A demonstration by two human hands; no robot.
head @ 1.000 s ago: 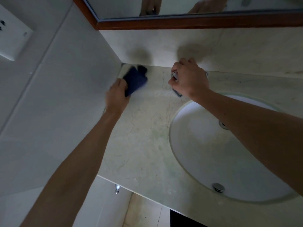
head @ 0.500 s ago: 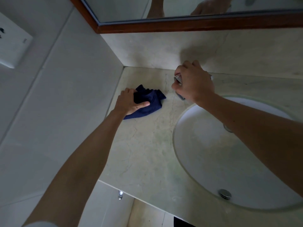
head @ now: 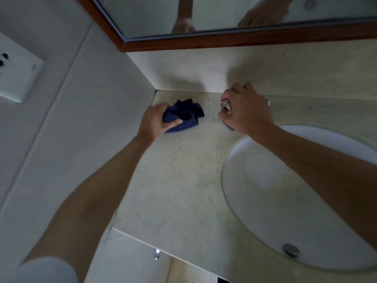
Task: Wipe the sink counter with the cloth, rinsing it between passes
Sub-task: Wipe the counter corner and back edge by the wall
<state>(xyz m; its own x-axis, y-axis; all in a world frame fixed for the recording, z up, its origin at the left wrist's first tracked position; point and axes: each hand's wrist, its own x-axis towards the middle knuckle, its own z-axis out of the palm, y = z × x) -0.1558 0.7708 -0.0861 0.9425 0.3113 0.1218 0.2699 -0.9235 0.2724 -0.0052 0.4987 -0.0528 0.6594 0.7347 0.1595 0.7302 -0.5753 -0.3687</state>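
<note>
Over in the far left corner of the desk [head: 179, 180], the left hand [head: 155, 121] is gripping a bunched-up dark blue cloth [head: 184, 115], fingers curled round it, pressing it on the marble right by the side wall. Right hand [head: 244, 111] is wrapping its fingers round the chrome tap [head: 226, 106] just behind the white sink [head: 285, 190], with the drain plug [head: 291, 250] sitting at the near side

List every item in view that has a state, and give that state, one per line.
cloth: bunched up, on the counter near the back left corner
left hand: grips the cloth
right hand: curled over the chrome tap
chrome tap: mostly hidden; no water seen running
sink basin: no standing water seen
drain plug: raised or seated, cannot tell
</note>
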